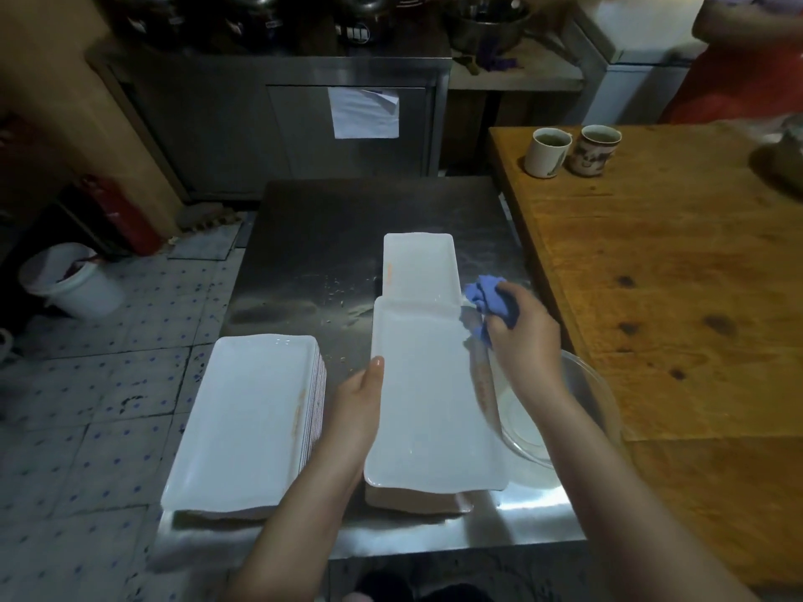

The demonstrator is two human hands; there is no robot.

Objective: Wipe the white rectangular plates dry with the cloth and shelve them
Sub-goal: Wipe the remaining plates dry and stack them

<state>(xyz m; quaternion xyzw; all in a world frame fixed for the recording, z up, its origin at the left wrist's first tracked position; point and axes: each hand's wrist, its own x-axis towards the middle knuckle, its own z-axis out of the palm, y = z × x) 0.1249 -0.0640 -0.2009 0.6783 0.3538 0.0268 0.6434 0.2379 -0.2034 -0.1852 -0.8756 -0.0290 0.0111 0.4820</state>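
A white rectangular plate [428,397] is held above the steel table, with more plates stacked under its near end. My left hand [358,397] grips its left edge, thumb on top. My right hand [523,336] grips a bunched blue cloth [489,297] at the plate's far right corner. A tall stack of white rectangular plates [247,423] sits at the front left. One more white plate [419,265] lies further back on the table.
A clear glass bowl [584,384] sits under my right forearm at the steel table's [317,236] right edge. Two mugs [569,150] stand on the wooden table [678,271] at right. A white bucket [71,280] stands on the tiled floor at left. A person in red stands at the back right.
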